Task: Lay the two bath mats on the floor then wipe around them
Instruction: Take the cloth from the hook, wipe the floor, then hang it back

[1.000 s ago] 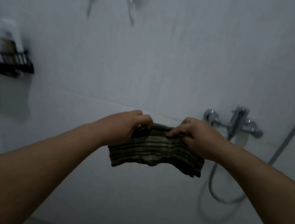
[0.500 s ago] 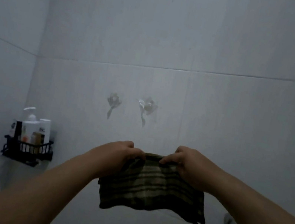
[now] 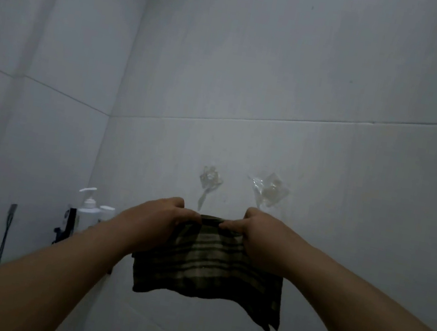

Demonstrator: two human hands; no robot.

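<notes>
A dark striped cloth (image 3: pixel 208 270) hangs in front of the tiled wall, held up by its top edge. My left hand (image 3: pixel 155 224) pinches the top edge on the left, and my right hand (image 3: pixel 260 238) pinches it on the right, the two hands close together. The cloth's upper edge sits just below two clear wall hooks. No bath mat and no floor are in view.
Two transparent adhesive hooks (image 3: pixel 210 181) (image 3: pixel 269 192) stick on the wall above my hands. A black wall rack (image 3: pixel 65 229) with a white pump bottle (image 3: pixel 87 210) hangs at the left, near the room's corner. A thin dark object (image 3: pixel 7 231) hangs on the left wall.
The view has tilted upward: the shower tap and hose have dropped out of sight and the hooks now sit mid-frame. Both hands have raised the cloth toward the hooks, still gripping it.
</notes>
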